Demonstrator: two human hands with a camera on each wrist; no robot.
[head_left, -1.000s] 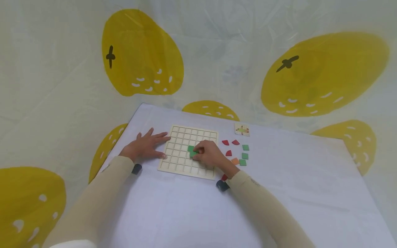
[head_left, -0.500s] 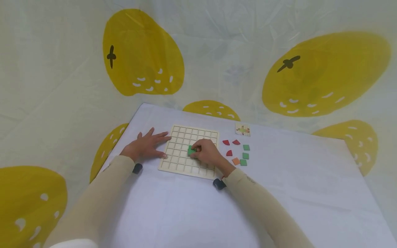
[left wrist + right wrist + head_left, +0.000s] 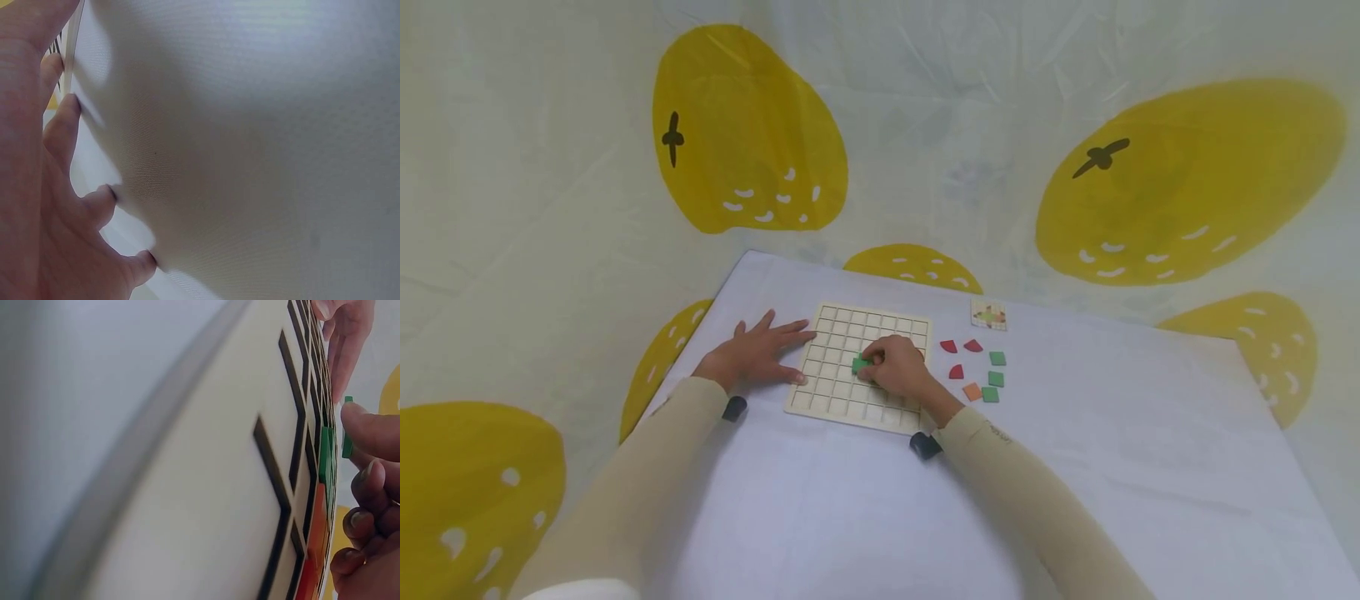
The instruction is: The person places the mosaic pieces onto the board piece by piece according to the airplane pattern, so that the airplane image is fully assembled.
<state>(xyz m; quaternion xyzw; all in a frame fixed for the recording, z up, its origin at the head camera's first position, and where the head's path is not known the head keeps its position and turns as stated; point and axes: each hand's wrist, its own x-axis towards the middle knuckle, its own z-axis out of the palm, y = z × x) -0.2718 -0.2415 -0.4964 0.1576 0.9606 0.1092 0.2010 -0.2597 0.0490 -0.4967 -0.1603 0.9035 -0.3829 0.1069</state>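
A square pegboard-like grid board [image 3: 835,392], pale wood with dark grid lines, lies on the white-covered table. My left hand [image 3: 756,352] is spread at its left side, thumb and fingertips right at the edge. Over the middle of the board, my right hand [image 3: 901,367] pinches a green square tile [image 3: 347,447] between thumb and finger. In the right wrist view this tile stands a little off the board's surface. Another green tile [image 3: 325,455], an orange piece [image 3: 317,522] and a red piece [image 3: 307,579] lie on the board, largely hidden by my right hand in the head view.
Right of the board lie several loose pieces: red quarter-round pieces [image 3: 956,372], green squares [image 3: 996,379] and an orange square [image 3: 972,392]. Behind them is a small pattern card [image 3: 988,315]. A patterned sheet [image 3: 925,150] with yellow fruit shapes hangs beyond the table.
My right hand has shifted slightly left over the board, and less green shows at its fingertips. The left hand keeps its place at the board's edge.
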